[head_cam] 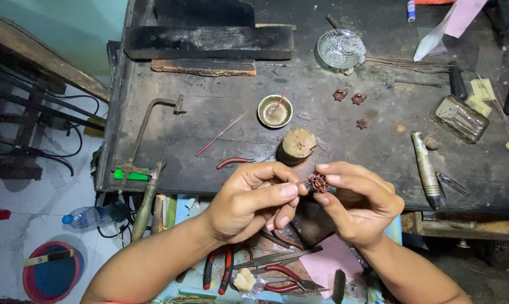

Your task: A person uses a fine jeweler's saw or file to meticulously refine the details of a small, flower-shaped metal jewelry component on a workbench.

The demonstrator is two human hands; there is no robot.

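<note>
Copper-coloured filigree ornament (318, 182) sits pinched between thumb and forefinger of the right hand (358, 202), at the workbench (209, 152) front edge. The left hand (253, 200), at its nine o'clock, closes on a thin tool touching it. Three similar ornaments (356, 100) lie toward one o'clock.

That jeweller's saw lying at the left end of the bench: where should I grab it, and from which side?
Take the jeweller's saw by its long handle, which sticks out past the front edge of the bench toward the person. Come from the near side, below the edge. The handle hangs free there, while the thin metal frame lies flat on the top and the blade is too fine for a grip.
</note>
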